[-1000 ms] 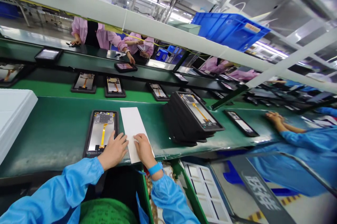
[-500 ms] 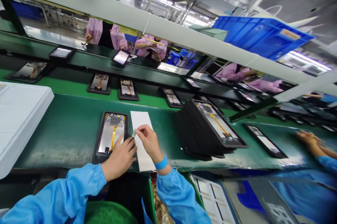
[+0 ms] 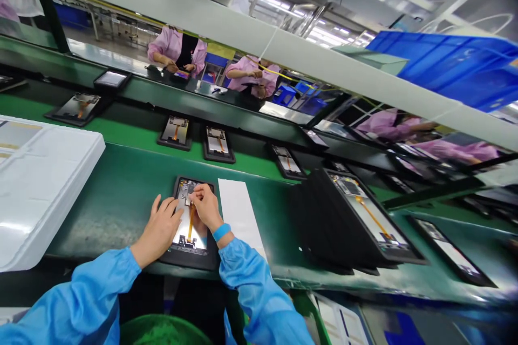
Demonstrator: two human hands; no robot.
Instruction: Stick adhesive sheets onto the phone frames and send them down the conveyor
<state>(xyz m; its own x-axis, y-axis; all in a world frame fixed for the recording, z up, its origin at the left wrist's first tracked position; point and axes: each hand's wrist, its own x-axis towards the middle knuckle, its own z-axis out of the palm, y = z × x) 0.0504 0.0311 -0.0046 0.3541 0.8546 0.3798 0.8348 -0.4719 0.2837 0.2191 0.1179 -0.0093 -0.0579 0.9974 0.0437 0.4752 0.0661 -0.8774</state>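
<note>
An opened tablet [image 3: 184, 234] lies in its black frame on the green bench, its circuit board and orange ribbon cable showing. Over its upper right part is my right hand [image 3: 205, 205], thumb and fingertips pinched together at the top of the ribbon by a small pale piece too small to identify. My left hand [image 3: 158, 229] rests on the tablet's left edge, fingers spread, fingertips near the board. A blank white sheet [image 3: 242, 210] lies just right of the tablet, partly under my right forearm.
White trays [image 3: 48, 183] are piled at the left. To the right rises a stack of black-framed tablets [image 3: 348, 221], with another tablet [image 3: 451, 250] beyond. Several units lie along the green belt [image 3: 133, 137]. A blue crate [image 3: 449, 67] sits overhead; people in pink work opposite.
My right hand has moved left from the white sheet to over the tablet's board. My left hand has shifted from the tablet's right side to its left edge. The view has turned rightward.
</note>
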